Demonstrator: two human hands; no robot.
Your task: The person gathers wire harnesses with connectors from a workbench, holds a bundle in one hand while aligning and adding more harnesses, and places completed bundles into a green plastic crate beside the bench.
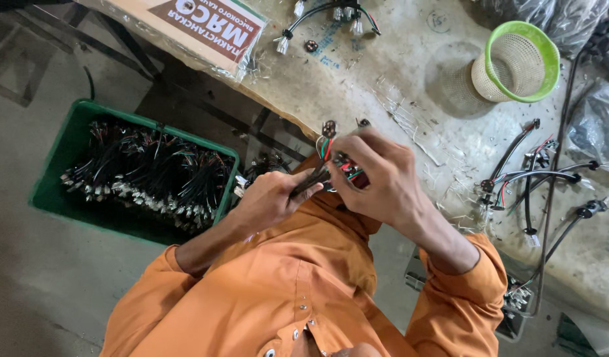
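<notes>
Orange sleeves lead to both hands (331, 185) pinched together on a wire harness (327, 162).

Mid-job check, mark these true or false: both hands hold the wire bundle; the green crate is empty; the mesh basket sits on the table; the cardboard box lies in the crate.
1. The left hand and right hand both grip the black-sheathed bundle of red and green wires. True.
2. The green plastic crate is empty. False: it holds black wire harnesses.
3. The green-rimmed beige mesh basket sits on the grey table. True.
4. The brown cardboard box lies in the crate. False: it lies on the table.
</notes>
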